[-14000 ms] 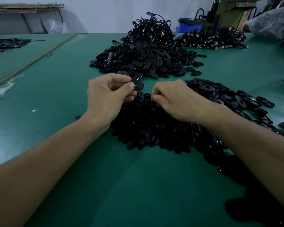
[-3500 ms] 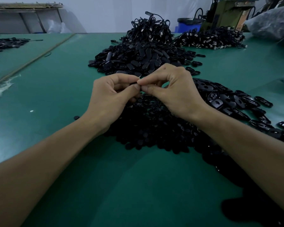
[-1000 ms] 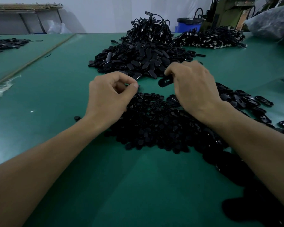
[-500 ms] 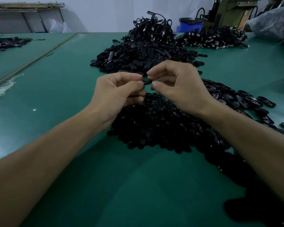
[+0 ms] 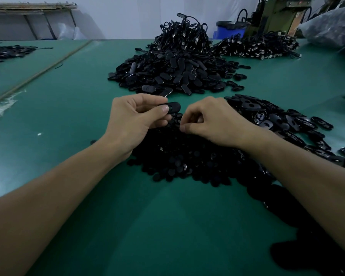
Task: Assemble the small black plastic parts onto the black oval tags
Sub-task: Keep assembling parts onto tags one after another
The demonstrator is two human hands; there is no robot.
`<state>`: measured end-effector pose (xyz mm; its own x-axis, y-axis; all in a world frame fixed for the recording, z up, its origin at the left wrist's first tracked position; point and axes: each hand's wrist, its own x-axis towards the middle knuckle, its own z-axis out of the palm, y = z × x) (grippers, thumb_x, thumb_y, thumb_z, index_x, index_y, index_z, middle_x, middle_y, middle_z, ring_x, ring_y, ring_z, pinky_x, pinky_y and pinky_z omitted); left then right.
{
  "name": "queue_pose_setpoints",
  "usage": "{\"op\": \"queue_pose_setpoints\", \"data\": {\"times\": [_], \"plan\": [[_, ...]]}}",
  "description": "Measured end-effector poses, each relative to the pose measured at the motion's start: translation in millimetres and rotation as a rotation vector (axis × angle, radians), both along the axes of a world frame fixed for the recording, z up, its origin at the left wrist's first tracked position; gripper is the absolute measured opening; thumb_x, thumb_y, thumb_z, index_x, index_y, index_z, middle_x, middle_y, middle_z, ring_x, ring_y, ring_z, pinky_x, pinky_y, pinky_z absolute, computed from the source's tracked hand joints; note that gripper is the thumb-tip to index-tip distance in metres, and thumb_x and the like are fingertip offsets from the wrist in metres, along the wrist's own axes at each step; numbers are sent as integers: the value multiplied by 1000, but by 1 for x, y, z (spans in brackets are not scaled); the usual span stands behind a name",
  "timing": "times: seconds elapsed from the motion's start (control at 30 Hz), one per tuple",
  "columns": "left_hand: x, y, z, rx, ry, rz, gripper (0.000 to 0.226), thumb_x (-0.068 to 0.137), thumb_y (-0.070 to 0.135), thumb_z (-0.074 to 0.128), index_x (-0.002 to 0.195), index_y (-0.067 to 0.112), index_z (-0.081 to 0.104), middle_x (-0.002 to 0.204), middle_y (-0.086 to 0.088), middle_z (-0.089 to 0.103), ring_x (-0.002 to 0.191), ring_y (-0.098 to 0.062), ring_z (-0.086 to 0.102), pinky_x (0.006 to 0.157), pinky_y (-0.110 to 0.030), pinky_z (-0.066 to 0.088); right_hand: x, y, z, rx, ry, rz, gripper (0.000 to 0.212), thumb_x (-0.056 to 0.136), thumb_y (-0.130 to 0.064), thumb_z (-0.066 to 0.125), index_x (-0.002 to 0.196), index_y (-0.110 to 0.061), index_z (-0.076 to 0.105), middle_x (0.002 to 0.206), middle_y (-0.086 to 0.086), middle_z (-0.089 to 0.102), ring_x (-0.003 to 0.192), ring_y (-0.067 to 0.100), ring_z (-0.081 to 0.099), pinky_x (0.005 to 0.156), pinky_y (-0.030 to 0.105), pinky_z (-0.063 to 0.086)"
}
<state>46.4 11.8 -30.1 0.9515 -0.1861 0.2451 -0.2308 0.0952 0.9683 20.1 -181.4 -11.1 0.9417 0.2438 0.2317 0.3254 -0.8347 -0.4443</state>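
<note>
Two hands apart now, fingertip to fingertip half a second ago. One oval tag [image 5: 173,107] pinched between thumb and forefinger of left hand [image 5: 133,120], raised just above near heap of small parts [image 5: 187,158]. Dropped onto that heap, right hand [image 5: 213,122], fingers curled; cannot tell whether pinching a part. Likely meaning: tag passed over, next part being fetched. Three heaps close by: small parts, loose tags [image 5: 277,120] at right, piled tags [image 5: 177,72] beyond, pieces past counting, on green table [image 5: 68,100].

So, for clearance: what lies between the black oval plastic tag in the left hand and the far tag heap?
Only bare green table beyond the tag, head view.
</note>
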Motion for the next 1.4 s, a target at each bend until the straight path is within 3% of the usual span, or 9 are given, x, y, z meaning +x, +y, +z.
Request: {"op": "queue_pose_setpoints", "data": {"times": [0.23,0.47,0.67,0.97,1.27,1.4], "plan": [[2,0,-2,19,7,18,14,91,-3,68,93,11,72,79,-6,78,74,-18,76,69,-22,59,0,-2,-1,151,-58,28,8,92,-18,69,88,-23,74,76,-12,69,70,-7,60,63,7,43],[2,1,-2,19,8,23,14,91,-3,69,92,10,72,79,-6,78,75,-18,76,69,-22,59,-2,0,0,190,-71,68,11,97,-15,61,93,-23,67,79,-5,74,69,5,68,72,26,56],[1,1,-2,14,7,18,14,92,-3,67,93,10,72,78,-6,78,74,-17,76,70,-22,59,-3,4,1,186,-106,66,7,91,-11,67,91,-17,70,84,-7,72,76,2,65,70,12,49],[4,1,-3,6,6,35,14,92,-2,67,92,10,72,78,-5,78,73,-16,76,69,-21,58,1,-1,1,262,-47,33,14,88,-12,74,100,-19,75,83,-5,73,76,1,69,75,14,54],[5,2,-5,5,-4,55,13,91,-1,69,92,11,73,81,-7,78,74,-18,76,69,-22,59,1,-1,2,319,-64,26,5,90,-17,72,89,-21,71,82,-7,73,80,4,69,82,23,55],[5,2,-6,27,-26,52,14,91,-1,69,91,12,73,79,-6,77,73,-18,76,69,-22,59,2,-1,4,368,-80,14,8,89,-17,73,86,-24,71,81,-5,70,72,3,62,71,19,51]]}}
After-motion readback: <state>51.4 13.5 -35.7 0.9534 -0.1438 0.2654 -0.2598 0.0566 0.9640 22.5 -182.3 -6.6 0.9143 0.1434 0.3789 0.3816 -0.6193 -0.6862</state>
